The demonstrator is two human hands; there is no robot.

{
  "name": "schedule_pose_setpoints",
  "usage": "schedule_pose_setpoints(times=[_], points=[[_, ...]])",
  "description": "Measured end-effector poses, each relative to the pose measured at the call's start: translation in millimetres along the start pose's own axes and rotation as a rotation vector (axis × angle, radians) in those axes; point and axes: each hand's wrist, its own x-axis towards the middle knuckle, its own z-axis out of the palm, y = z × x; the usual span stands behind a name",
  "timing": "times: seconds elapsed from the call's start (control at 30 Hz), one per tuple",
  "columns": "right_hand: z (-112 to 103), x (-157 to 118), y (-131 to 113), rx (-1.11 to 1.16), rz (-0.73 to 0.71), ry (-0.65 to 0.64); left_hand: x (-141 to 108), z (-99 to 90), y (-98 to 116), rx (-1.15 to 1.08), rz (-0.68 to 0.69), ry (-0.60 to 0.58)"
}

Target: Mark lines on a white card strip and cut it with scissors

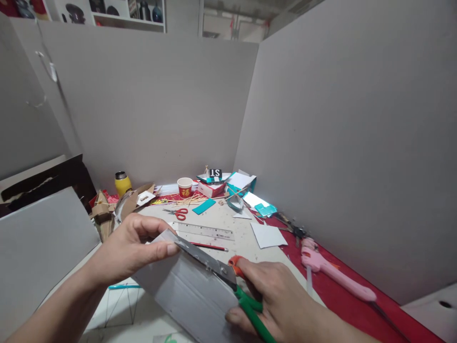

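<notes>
My right hand [273, 297] grips large scissors [210, 262] by handles of green and orange. Their long metal blades lie along the upper edge of a grey-white cardboard sheet [193, 290], which stands tilted over the table. With thumb and fingers pinched, my left hand [139, 247] holds the far corner of that cardboard, close to the blade tips. Just beyond the blades are a red pencil [209, 247] and a clear ruler [207, 231]. Part of the cardboard's lower edge runs out of view.
A pink glue gun [335, 274] rests on red cloth at the right. Small red-handled scissors [181, 214], a paper cup [184, 187], wooden sticks [191, 199] and a yellow bottle [123, 183] sit farther back. Grey partitions [160, 105] enclose the table; a large board [53, 243] leans at left.
</notes>
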Motion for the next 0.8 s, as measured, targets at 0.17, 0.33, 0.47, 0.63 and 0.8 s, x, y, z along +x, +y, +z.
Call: schedule_pose_setpoints(times=[0.17, 0.33, 0.47, 0.63, 0.8], points=[[1.5, -1.6, -0.4, -0.034, -0.012, 0.03, 2.2, -0.2, -2.4, 0.0, 0.002, 0.007], [2.1, -1.0, -1.4, -0.054, 0.01, 0.067, 2.7, -0.8, -4.9, 0.005, -0.025, 0.042], [4.1, -1.3, 1.1, 0.011, 0.028, 0.061, 1.4, -0.2, -4.9, -0.005, -0.027, 0.037], [4.4, 0.0, 3.6, 0.059, 0.037, 0.001, 1.3, 1.3, -2.6, 0.004, 0.007, 0.021], [0.5, 2.2, 4.1, 0.006, 0.042, -0.025, 0.4, 1.7, 1.5, 0.007, 0.057, -0.002]])
